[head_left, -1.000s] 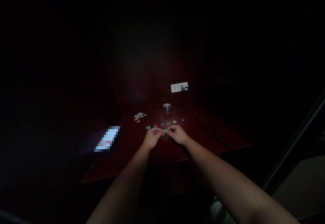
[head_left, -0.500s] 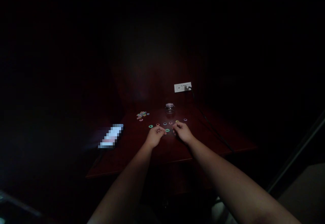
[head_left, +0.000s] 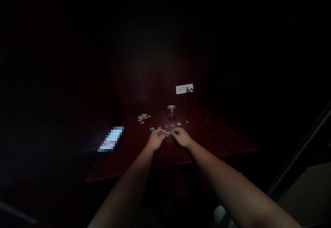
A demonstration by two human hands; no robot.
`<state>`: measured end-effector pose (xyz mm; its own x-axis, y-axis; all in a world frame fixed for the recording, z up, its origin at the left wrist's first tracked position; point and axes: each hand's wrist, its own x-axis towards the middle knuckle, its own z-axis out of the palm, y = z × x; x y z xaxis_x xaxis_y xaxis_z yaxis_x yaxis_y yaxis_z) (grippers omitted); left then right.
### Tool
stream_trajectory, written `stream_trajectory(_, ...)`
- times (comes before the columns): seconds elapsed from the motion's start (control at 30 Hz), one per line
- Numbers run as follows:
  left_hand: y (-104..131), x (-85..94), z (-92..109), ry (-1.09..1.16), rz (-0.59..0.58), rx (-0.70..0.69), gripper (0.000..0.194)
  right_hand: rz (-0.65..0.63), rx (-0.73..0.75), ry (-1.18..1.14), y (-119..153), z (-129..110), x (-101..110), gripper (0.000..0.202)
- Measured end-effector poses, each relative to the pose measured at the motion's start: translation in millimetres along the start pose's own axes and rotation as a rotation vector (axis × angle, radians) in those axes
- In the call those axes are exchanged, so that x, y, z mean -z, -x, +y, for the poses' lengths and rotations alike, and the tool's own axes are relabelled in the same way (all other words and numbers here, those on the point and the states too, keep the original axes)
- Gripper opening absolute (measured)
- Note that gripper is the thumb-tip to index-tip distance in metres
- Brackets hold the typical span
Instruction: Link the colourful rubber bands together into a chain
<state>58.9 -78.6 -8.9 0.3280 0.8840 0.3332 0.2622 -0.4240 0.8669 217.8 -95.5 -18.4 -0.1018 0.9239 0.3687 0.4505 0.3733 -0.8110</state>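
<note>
Being pinched between the fingertips of left hand (head_left: 157, 140) and right hand (head_left: 182, 138), the small green ring (head_left: 168, 133) could be flicked against the blue ring (head_left: 166, 127) just beyond if either pinch slips.

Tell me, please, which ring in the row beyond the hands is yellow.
The yellow ring, second from the right, between a pink ring and the purple end ring; no other in the row is yellow.

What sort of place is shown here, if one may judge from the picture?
Probably a dim indoor desk corner: a dark reddish tabletop, a white power socket just behind it, and a glowing, pixelated screen at left.
</note>
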Motion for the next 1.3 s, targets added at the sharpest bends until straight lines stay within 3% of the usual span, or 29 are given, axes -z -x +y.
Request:
stream_trajectory(0.13,-1.2,2.7,-2.9,0.003,0.051,-0.008,0.018,0.035,-0.008,0.001,-0.9,-0.4,1.9,0.03)
stream_trajectory(0.4,1.8,-1.1,2.2,-0.012,-0.033,0.001,0.016,-0.004,0.023,0.041,1.5,-0.8,-2.9,0.024)
stream_trajectory(0.7,1.4,1.4,1.6,-0.01,0.019,0.002,0.016,0.054,-0.004,0.029,-1.4,1.4,0.5,0.03)
stream_trajectory(0.97,0.7,-1.6,-0.5,-0.005,-0.017,0.011,0.015,0.004,0.015,0.037,1.5,0.0,-2.7,0.023)
stream_trajectory(1.3,0.3,-1.2,-3.5,0.003,0.004,0.006,0.017,0.072,-0.003,-0.014,-1.8,1.7,3.1,0.027)
